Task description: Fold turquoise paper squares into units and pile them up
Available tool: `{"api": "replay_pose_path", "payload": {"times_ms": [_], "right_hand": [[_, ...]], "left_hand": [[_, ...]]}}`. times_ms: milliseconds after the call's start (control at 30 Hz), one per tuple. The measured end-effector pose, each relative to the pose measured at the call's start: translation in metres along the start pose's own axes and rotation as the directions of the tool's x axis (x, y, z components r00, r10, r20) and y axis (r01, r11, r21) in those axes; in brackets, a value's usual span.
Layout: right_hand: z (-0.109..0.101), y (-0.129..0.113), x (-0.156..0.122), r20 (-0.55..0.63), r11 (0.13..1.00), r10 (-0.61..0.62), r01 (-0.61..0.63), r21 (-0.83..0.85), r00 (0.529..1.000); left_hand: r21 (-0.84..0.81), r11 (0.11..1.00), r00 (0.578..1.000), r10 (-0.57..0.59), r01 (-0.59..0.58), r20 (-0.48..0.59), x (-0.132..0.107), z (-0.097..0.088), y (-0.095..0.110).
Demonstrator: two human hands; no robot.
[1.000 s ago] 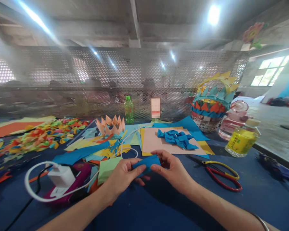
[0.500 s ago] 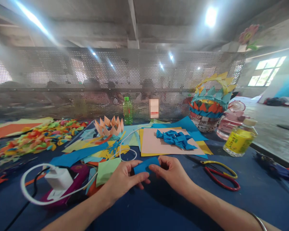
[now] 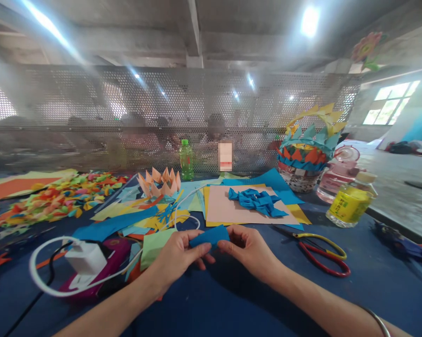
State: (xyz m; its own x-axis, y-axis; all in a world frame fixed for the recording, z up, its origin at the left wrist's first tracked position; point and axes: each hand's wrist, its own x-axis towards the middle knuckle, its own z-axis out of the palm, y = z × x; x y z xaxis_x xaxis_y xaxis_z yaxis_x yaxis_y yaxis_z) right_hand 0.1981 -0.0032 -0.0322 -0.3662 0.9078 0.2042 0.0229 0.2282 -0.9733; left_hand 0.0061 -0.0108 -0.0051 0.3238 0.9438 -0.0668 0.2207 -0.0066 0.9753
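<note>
A small folded strip of blue paper (image 3: 210,235) is held just above the dark blue table (image 3: 232,304) between both my hands. My left hand (image 3: 177,257) pinches its left end with thumb and fingers. Pinching the right end is my right hand (image 3: 251,250), fingers curled. Behind them a pile of folded blue paper pieces (image 3: 256,202) lies on a pink sheet (image 3: 225,210).
Red-and-yellow scissors (image 3: 319,255) lie to the right. A white charger with cable (image 3: 86,257) rests on a magenta object at left. Coloured paper scraps (image 3: 56,199), an orange paper crown (image 3: 159,182), a green bottle (image 3: 187,160), a paper-decorated basket (image 3: 307,157) and a yellow bottle (image 3: 351,203) stand around. A perforated metal screen (image 3: 91,117) backs the table.
Both hands have kept hold of the blue paper and folded it into a narrower strip. They have shifted slightly left.
</note>
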Motion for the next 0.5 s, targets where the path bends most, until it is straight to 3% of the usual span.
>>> {"api": "replay_pose_path", "payload": {"times_ms": [500], "right_hand": [[-0.0003,-0.0019,-0.0008,-0.043,0.993,0.046,-0.051,-0.104,0.998]], "left_hand": [[0.037,0.999,1.000,-0.016,0.017,-0.012,-0.0003,0.0005,0.0036]]}}
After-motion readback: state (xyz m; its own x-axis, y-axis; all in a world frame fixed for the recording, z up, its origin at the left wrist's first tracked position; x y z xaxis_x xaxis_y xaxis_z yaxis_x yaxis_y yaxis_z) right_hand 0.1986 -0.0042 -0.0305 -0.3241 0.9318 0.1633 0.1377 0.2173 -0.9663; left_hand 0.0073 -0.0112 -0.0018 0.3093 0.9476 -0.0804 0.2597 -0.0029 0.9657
